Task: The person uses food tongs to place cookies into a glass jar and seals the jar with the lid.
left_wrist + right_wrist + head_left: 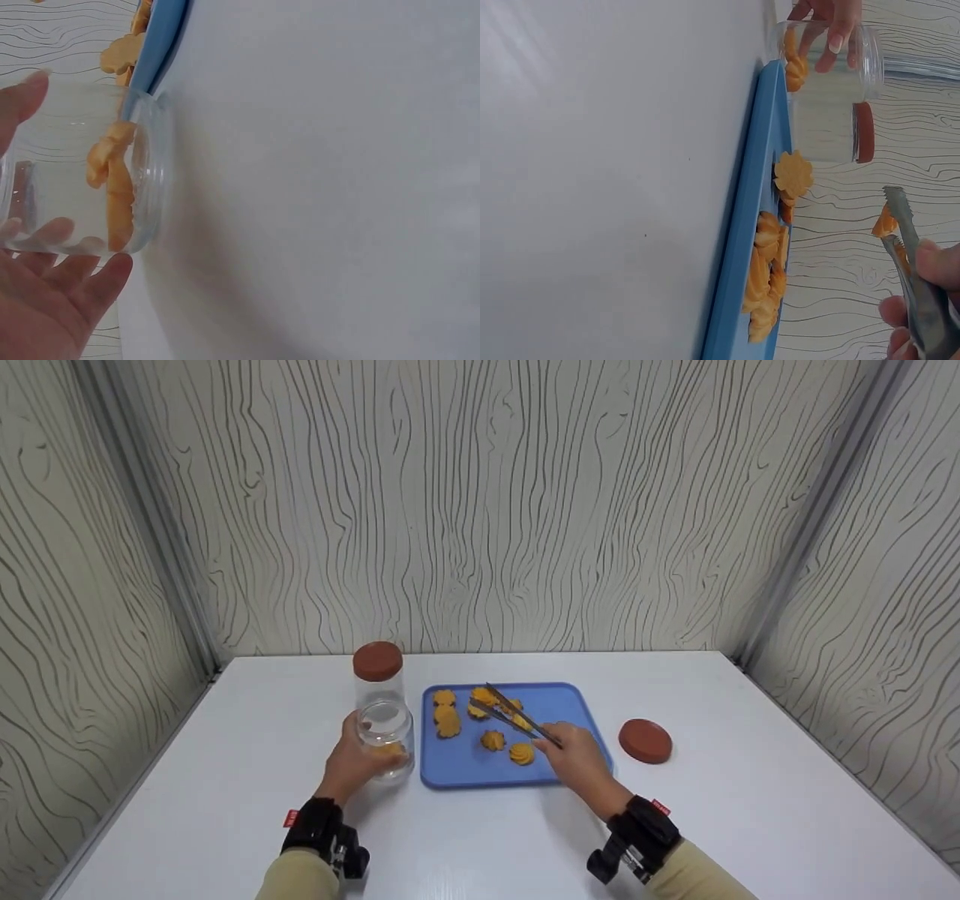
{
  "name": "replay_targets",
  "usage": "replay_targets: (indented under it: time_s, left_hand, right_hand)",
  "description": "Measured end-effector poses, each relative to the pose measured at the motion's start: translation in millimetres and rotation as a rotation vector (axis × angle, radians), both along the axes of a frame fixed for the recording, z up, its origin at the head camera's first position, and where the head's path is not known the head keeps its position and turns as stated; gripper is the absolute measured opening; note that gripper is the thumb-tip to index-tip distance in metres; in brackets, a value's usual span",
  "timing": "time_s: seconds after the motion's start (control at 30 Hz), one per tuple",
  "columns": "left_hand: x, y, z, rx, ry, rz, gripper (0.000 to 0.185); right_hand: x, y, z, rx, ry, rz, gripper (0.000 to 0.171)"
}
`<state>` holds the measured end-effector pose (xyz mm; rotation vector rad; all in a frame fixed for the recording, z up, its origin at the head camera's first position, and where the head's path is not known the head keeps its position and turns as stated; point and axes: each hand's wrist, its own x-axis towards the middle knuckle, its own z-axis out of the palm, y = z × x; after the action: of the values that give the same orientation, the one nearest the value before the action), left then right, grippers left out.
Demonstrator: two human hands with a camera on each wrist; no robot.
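Note:
My left hand [358,759] grips an open clear jar [387,735] that stands on the white table just left of a blue tray [555,705]. A couple of orange cookies [111,187] lie in the jar's bottom. My right hand [564,741] holds metal tongs [516,715] over the tray. The tongs [913,259] are lifted, and their tips pinch an orange cookie [885,223]. Several more flower- and swirl-shaped cookies [448,718] lie on the tray.
A second clear jar [378,673] with a red-brown lid stands right behind the open one. A loose red-brown lid [645,740] lies on the table to the right of the tray. Patterned walls close in the table at the back and both sides.

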<state>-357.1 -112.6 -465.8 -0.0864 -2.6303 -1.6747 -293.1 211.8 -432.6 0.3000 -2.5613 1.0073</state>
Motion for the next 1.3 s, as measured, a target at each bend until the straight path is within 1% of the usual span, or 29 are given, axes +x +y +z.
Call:
replay_targets:
  time_s: [0.27,0.37,0.47,0.53,0.6,0.67,0.77,0.83,0.93,1.1,1.3]
  left_hand:
    - [-0.1,0,0.8,-0.009,-0.011,-0.003,0.107]
    - [0.6,0,1.3,-0.007,-0.015,-0.001,0.108]
    - [1.3,1,1.7,-0.003,-0.019,0.003,0.108]
    - [2.0,2,2.4,-0.001,-0.013,0.004,0.108]
    - [2.5,2,2.9,-0.003,-0.007,0.004,0.107]
    - [2.9,2,3.4,-0.002,-0.001,0.002,0.106]
    - [2.7,2,3.7,0.0,-0.003,0.003,0.105]
    - [2.4,2,4.3,0.005,-0.005,0.004,0.106]
    - [1.3,2,3.7,0.015,-0.013,0.006,0.105]
    - [-0.4,2,1.5,0.024,-0.005,0.006,0.106]
    - [-1.4,1,-1.0,0.008,0.021,0.007,0.111]
  right_hand:
    - [2.7,-4,3.5,0.005,0.017,0.011,0.028]
    - [3.4,-6,3.8,0.003,0.06,0.025,0.029]
    - [4.9,-8,5.3,0.007,0.131,0.043,0.028]
    - [5.5,-10,6.3,0.002,0.154,0.055,0.028]
    - [5.2,-11,7.3,-0.01,0.146,0.057,0.028]
    - [4.9,-12,8.7,-0.034,0.106,0.057,0.028]
    - [4.2,-14,10.6,-0.038,0.079,0.054,0.029]
    - [4.4,-16,12.4,-0.036,0.082,0.057,0.029]
    - [4.9,-19,15.5,-0.033,0.11,0.066,0.027]
    - [4.9,-23,17.0,-0.034,0.145,0.088,0.024]
    - [6.2,-27,15.3,-0.038,0.143,0.114,0.02]
